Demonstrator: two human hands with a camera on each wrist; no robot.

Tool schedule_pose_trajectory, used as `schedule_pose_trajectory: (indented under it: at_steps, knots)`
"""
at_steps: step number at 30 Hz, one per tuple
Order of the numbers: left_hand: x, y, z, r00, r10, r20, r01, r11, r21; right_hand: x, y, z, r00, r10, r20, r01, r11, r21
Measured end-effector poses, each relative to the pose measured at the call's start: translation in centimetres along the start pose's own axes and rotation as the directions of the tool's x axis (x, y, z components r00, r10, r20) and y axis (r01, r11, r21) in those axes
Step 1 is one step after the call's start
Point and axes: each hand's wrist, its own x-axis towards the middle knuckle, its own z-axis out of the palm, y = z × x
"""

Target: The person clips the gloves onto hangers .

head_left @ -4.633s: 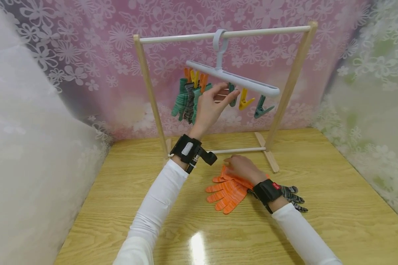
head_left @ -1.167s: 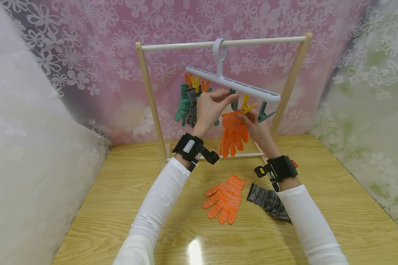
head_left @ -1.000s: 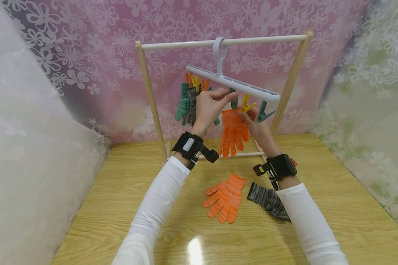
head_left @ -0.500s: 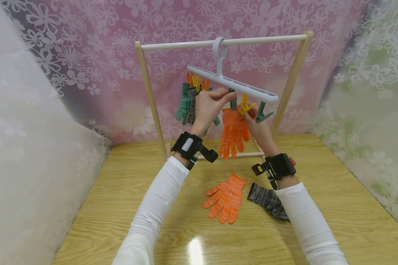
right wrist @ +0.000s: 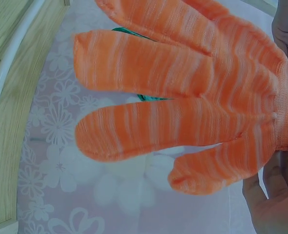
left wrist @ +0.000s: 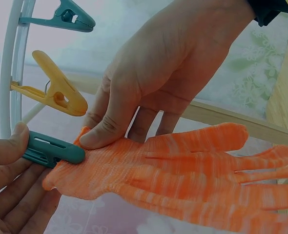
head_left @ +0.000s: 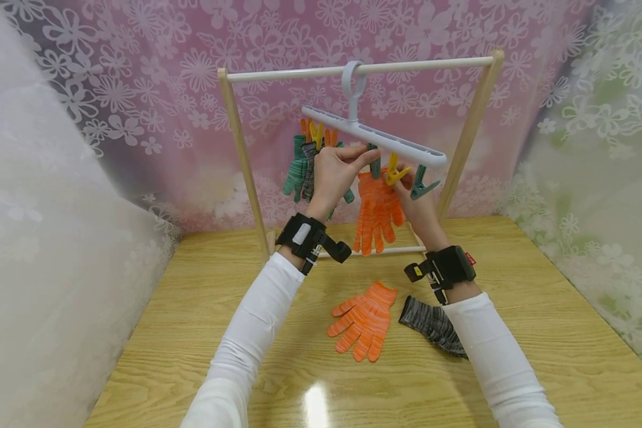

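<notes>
An orange knit glove (head_left: pixel 377 205) hangs fingers down below the right half of a white hanger (head_left: pixel 385 137). My left hand (head_left: pixel 337 175) pinches the handle end of a dark green clothespin (left wrist: pixel 53 148), whose tip overlaps the glove's cuff in the left wrist view. My right hand (left wrist: pixel 149 83) pinches the cuff edge between thumb and fingers, right beside that clothespin. A yellow clothespin (head_left: pixel 396 170) and another green clothespin (head_left: pixel 422 183) hang farther right, with nothing in them. In the right wrist view the orange glove (right wrist: pixel 197 92) fills most of the picture.
Green and grey gloves (head_left: pixel 295 169) hang from orange and yellow clothespins at the hanger's left end. The hanger is hooked on a wooden rack's bar (head_left: pixel 422 65). A second orange glove (head_left: pixel 365 321) and a dark grey glove (head_left: pixel 433 327) lie on the wooden table (head_left: pixel 192 356).
My right hand has lifted one orange glove from the table to the green clothespin. Over the last second the cuff has risen slightly against the clothespin, while my left hand keeps its pinch.
</notes>
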Motion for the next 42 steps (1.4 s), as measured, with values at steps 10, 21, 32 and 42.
schedule_pose_trajectory:
  at_steps: [10, 21, 32, 42]
  knots:
    - [0.1, -0.1, 0.0, 1.0, 0.003, 0.006, -0.003, 0.999, -0.032, -1.2, -3.5, 0.4, 0.996, -0.089, -0.015, 0.089, 0.996, -0.004]
    - [-0.3, 0.1, -0.2, 0.999, -0.019, 0.027, 0.019, 1.0, -0.005, -0.2, -0.5, 0.3, 0.993, -0.095, -0.075, 0.094, 0.995, -0.009]
    - [-1.0, -0.8, 0.1, 0.998, 0.006, 0.061, -0.007, 1.0, 0.019, -0.4, 0.1, 0.4, 0.999, -0.036, -0.011, 0.037, 0.853, 0.521]
    - [-1.1, -1.0, 0.4, 0.994, -0.039, 0.098, 0.041, 0.999, -0.013, -0.9, 1.1, -0.6, 1.0, -0.029, 0.007, 0.03, 0.996, -0.089]
